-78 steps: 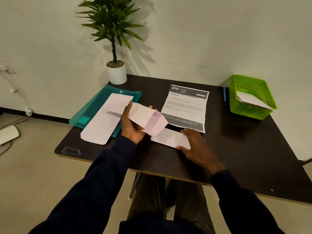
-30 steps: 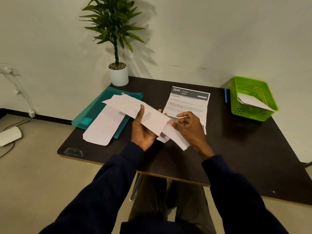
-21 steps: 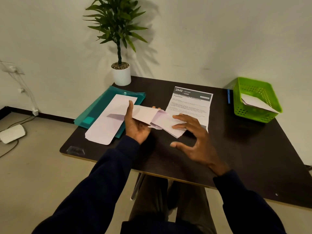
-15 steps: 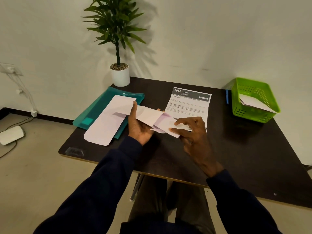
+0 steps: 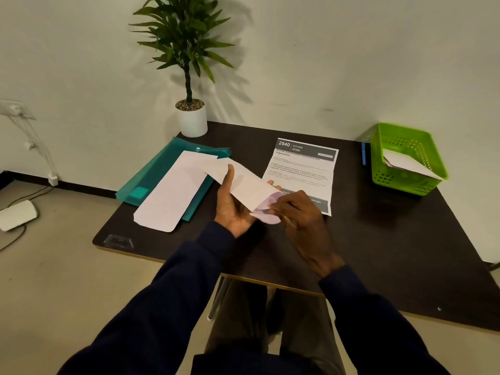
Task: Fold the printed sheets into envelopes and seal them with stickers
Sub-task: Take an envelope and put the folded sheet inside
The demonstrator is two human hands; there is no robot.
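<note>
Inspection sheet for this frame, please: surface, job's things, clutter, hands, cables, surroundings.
Surface: dark table, mostly bare near its right edge.
Job's things: envelope held above the table; printed sheet flat behind it; second envelope lying on a teal folder; no stickers seen.
Clutter: green basket holding paper; blue pen; potted plant.
Hands: left hand grips the envelope; right hand pinches at its open end.
Cables: white cords on the left wall.
Surroundings: plain wall, beige floor.

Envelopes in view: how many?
3. One held by the left hand and right hand, one lying on the teal folder, one in the green basket. More may be hidden underneath.
</note>
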